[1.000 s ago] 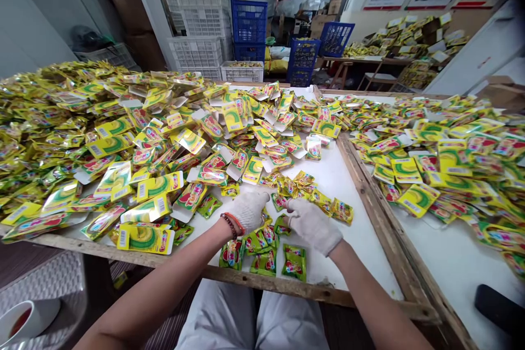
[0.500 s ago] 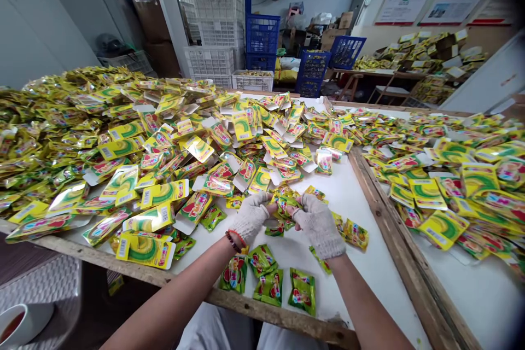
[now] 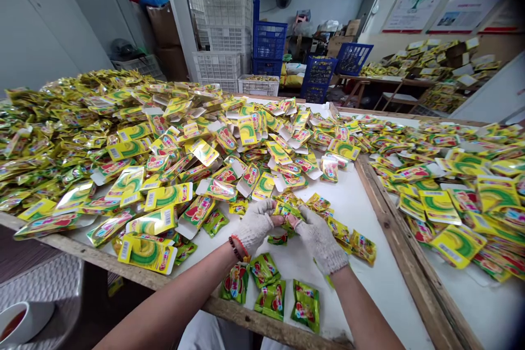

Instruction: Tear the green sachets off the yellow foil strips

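Both hands wear white knit gloves that leave the fingertips bare. My left hand (image 3: 256, 225) and my right hand (image 3: 320, 235) meet over the white tabletop, fingers closed on a small yellow-green candy packet (image 3: 286, 209) held between them. Under and behind it lie more yellow packets (image 3: 320, 202), partly hidden by the fingers. Nearer to me several green packets (image 3: 270, 298) lie flat by the table's front edge. To the right of my right hand rests a yellow packet (image 3: 363, 246). Left of my left hand is an open-ended yellow box (image 3: 197, 216).
A large heap of yellow packets and small boxes (image 3: 135, 131) covers the left and back of the table. A wooden strip (image 3: 397, 229) divides it from another heap of boxes (image 3: 459, 208). White crates (image 3: 227, 16) and blue crates (image 3: 268, 38) stand behind. A cup (image 3: 30, 320) sits lower left.
The view has shifted slightly, so the scene sits a little lower and to the right. Both hands stay together, and the packet between them has turned flatter.
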A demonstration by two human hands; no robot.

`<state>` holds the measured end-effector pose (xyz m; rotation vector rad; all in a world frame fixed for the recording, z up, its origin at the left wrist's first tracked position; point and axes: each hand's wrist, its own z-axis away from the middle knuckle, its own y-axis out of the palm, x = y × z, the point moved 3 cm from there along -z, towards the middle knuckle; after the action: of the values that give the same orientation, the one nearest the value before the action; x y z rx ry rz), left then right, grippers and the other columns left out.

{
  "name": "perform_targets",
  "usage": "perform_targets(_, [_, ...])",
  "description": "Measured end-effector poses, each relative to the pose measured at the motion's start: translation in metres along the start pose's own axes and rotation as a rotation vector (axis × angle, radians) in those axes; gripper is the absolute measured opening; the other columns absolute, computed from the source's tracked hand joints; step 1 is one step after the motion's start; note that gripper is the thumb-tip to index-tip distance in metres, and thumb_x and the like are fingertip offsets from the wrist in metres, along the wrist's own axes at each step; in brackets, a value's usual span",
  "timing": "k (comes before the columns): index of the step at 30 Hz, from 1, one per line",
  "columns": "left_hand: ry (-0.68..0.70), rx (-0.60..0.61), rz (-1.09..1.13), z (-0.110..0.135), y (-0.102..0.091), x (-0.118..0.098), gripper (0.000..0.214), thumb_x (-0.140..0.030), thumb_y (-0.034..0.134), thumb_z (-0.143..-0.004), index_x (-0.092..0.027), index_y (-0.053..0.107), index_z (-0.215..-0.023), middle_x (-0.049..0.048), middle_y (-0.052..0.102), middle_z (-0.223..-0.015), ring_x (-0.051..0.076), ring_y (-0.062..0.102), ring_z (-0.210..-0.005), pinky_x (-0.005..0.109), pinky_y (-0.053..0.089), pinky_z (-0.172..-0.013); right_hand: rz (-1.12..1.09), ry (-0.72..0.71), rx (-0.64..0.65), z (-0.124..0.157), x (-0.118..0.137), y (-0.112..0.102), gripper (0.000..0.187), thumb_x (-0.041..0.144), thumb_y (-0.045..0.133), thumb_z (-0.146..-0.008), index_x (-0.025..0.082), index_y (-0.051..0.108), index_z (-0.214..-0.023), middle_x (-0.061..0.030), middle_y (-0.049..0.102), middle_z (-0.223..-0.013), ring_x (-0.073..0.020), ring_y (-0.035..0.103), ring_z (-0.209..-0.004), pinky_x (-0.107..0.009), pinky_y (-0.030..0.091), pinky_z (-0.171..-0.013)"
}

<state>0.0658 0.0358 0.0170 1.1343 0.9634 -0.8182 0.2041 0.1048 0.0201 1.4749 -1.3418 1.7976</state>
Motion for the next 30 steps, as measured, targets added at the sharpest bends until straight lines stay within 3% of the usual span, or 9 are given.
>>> perform_targets(5, [0.273,-0.146,-0.978,-0.025,-0.012,-0.029,0.033,-0.049,0.056,-0.082,-0.018,0.055,-0.092,0.0063,0.062,-0.089,0.021,0.06,-0.084,0.035,0.047,-0.076,0.001,0.121,-0.078,0.001,0.006,-0.012,0.033,0.046,0.054,-0.079,0.018,0.064,-0.095,-0.0084,0.07,-0.089,-0.0223,0.064,-0.071,-0.032,0.052,-0.06])
perform_targets(7, [0.254,-0.276,-1.395,-0.042,-0.013,-0.039,0.04,-0.049,0.064,-0.075,-0.019,0.055,-0.1,0.0122,0.062,-0.099,0.031,0.059,-0.096,0.043,0.045,-0.082,-0.022,0.155,-0.099,0.001,0.008,-0.016,0.036,0.046,0.053,-0.078,0.017,0.063,-0.098,-0.009,0.07,-0.087,-0.0211,0.063,-0.065,-0.031,0.051,-0.053])
perform_targets(10, [0.141,-0.312,-1.64,-0.064,-0.016,-0.046,0.056,-0.039,0.075,-0.062,-0.016,0.052,-0.108,0.0177,0.062,-0.099,0.039,0.06,-0.096,0.049,0.044,-0.079,-0.04,0.152,-0.148,0.0,0.008,-0.022,0.037,0.044,0.057,-0.076,0.016,0.064,-0.099,-0.0104,0.07,-0.092,-0.0222,0.064,-0.07,-0.031,0.052,-0.056])
perform_targets(12, [0.12,-0.304,-1.596,-0.069,-0.022,-0.049,0.053,-0.036,0.073,-0.063,-0.017,0.052,-0.108,0.0141,0.063,-0.092,0.036,0.062,-0.089,0.046,0.046,-0.076,-0.114,0.157,-0.165,0.0,0.005,-0.024,0.038,0.044,0.058,-0.076,0.017,0.063,-0.102,-0.0101,0.069,-0.097,-0.0228,0.065,-0.073,-0.032,0.053,-0.058])
perform_targets(16, [0.091,-0.172,-0.927,-0.05,-0.033,-0.049,0.06,-0.034,0.07,-0.064,-0.02,0.046,-0.117,0.0041,0.062,-0.086,0.022,0.062,-0.076,0.034,0.049,-0.069,-0.429,0.167,-0.136,0.001,-0.002,-0.015,0.039,0.044,0.061,-0.076,0.021,0.06,-0.107,-0.009,0.068,-0.109,-0.0251,0.066,-0.088,-0.036,0.056,-0.068])
perform_targets(19, [0.13,-0.002,-0.528,-0.021,-0.023,-0.04,0.064,-0.033,0.068,-0.067,-0.02,0.043,-0.124,0.0037,0.064,-0.094,0.019,0.063,-0.081,0.031,0.051,-0.073,-0.762,0.143,0.065,0.004,-0.001,0.005,0.037,0.044,0.059,-0.08,0.024,0.059,-0.111,-0.0079,0.066,-0.116,-0.0255,0.064,-0.1,-0.039,0.056,-0.075])
perform_targets(22, [0.158,0.139,-0.286,0.003,-0.009,-0.029,0.059,-0.037,0.072,-0.067,-0.017,0.051,-0.119,0.0076,0.067,-0.099,0.023,0.064,-0.092,0.038,0.049,-0.087,-0.855,0.13,0.18,0.007,0.0,0.016,0.035,0.045,0.059,-0.081,0.024,0.061,-0.109,-0.0076,0.066,-0.115,-0.0252,0.062,-0.106,-0.039,0.055,-0.082])
perform_targets(26, [0.297,0.062,-0.497,0.011,-0.012,-0.035,0.073,-0.044,0.07,-0.072,-0.018,0.042,-0.134,0.0133,0.058,-0.125,0.029,0.052,-0.12,0.044,0.039,-0.103,-0.693,0.108,0.087,0.006,-0.002,0.003,0.035,0.047,0.062,-0.079,0.022,0.063,-0.104,-0.0069,0.069,-0.108,-0.0244,0.064,-0.099,-0.037,0.054,-0.081])
perform_targets(30, [0.581,0.063,-1.128,0.009,-0.014,-0.055,0.098,-0.047,0.076,-0.06,-0.018,0.032,-0.142,0.0164,0.045,-0.139,0.037,0.034,-0.134,0.054,0.017,-0.114,-0.363,0.06,0.006,0.006,0.0,-0.018,0.036,0.046,0.064,-0.078,0.021,0.066,-0.102,-0.0049,0.071,-0.095,-0.0237,0.065,-0.091,-0.034,0.054,-0.078])
